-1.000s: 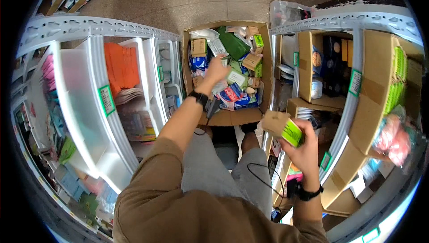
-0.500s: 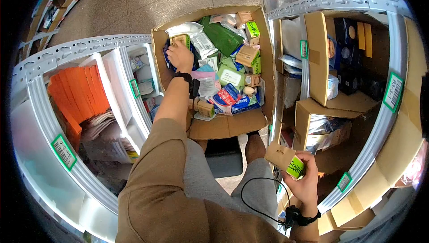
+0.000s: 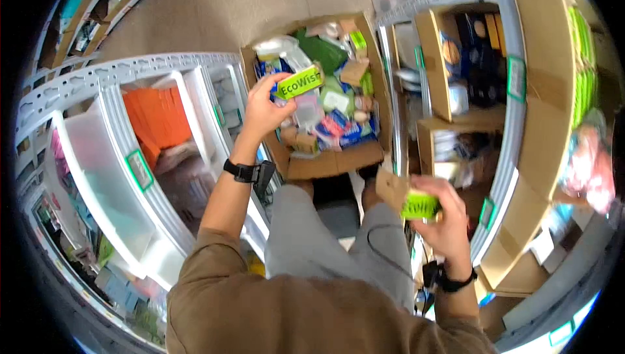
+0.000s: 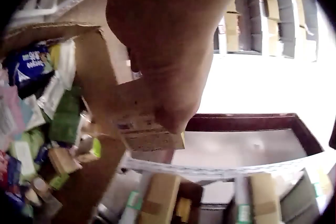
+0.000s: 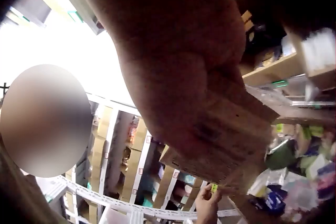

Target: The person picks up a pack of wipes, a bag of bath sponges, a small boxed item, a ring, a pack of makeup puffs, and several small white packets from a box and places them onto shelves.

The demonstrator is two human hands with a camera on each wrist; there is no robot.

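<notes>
My left hand grips a small box whose bright green face reads EcoWish. It is raised over the large open carton, covering part of the contents. In the left wrist view, the brown printed side of this box shows below the fingers. My right hand holds a second box, green with a brown cardboard side, beside the right-hand shelves. From the right wrist, the brown cardboard of that box shows under the hand.
Inside the carton lie a dark green packet, blue packs and several small brown-and-green boxes. White bins with orange packets line the left rack. Cardboard bins fill the right rack. A black cable hangs near the right leg.
My left hand reached among the carton's contents, took hold of an EcoWish box at its left side and lifted it toward me. My right hand still holds its box, now slightly higher in view.
</notes>
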